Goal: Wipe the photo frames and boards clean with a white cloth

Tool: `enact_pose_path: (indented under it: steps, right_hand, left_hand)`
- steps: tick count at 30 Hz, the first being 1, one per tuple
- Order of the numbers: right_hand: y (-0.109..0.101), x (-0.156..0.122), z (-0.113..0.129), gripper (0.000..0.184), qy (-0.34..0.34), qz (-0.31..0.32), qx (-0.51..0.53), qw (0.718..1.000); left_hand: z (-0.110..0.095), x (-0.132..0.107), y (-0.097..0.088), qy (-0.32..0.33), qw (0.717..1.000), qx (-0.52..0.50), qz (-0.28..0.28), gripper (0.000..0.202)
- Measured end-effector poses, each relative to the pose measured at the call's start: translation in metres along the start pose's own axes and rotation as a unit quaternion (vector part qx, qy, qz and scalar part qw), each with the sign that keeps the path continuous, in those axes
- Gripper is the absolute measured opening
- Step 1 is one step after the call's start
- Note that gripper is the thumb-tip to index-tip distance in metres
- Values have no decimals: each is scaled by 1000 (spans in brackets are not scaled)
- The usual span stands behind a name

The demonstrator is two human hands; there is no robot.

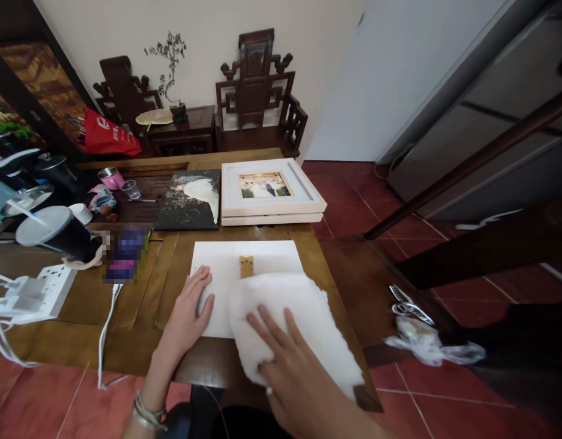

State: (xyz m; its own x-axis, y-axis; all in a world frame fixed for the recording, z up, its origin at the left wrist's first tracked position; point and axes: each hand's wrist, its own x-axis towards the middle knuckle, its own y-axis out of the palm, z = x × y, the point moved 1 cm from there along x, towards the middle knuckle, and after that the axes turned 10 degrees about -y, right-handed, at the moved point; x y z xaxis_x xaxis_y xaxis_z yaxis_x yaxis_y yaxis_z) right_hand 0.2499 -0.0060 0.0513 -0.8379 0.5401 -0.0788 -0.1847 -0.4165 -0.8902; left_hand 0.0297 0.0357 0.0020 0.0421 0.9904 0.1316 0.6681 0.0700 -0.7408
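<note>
A white flat panel (221, 268) lies face down on the wooden table (138, 305), with a small brass hanger (246, 266) near its far edge. My left hand (189, 314) rests flat on the panel's left side, fingers spread. My right hand (285, 360) presses a fluffy white cloth (299, 317) onto the panel's right part, fingers stretched out over it. The cloth hides the panel's near right corner.
Behind the panel lie a white framed photo (269, 189) on a second frame and a dark photo print (191, 200). At left are a power strip (33, 292) with cables, a tumbler (56, 231) and cups. On a bench to the right lie scissors (409, 305) and crumpled plastic (427, 344).
</note>
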Motion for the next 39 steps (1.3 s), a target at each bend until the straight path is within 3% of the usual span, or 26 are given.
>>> enact_pose_path:
  steps: [5,11,14,16,19,23,26,29,35,39]
  right_hand:
    - [-4,3,-3,22,6,5,-4,1000]
    - [-30,66,-37,30,45,-21,-90,995]
    - [-31,90,-44,28,35,-27,-129,991]
    - [-23,92,-40,26,26,-39,-153,987]
    - [-7,73,-19,25,-16,-54,-169,984]
    - [3,36,15,22,-84,-12,-117,989]
    - [-3,26,22,24,-95,20,-72,993]
    - [-16,38,9,28,-67,21,-61,996]
    - [-30,94,-26,34,34,-15,-135,990]
    - [-20,103,-20,33,2,-26,-145,989]
  left_hand:
    - [-1,1,0,2,1000,0,-1,34]
    - [-1,0,-1,7,1000,3,-2,35]
    - [-2,-1,-1,4,1000,8,6,39]
    - [-2,-2,-2,-2,1000,12,18,44]
    - [-2,-2,-1,-9,999,27,39,49]
    - [1,-1,1,-11,998,38,43,49]
    - [3,0,1,-7,999,28,38,48]
    - [3,0,1,-13,999,14,38,48]
    - [-1,1,-3,-35,999,-24,23,45]
    - [-2,1,-11,-81,993,-82,3,47]
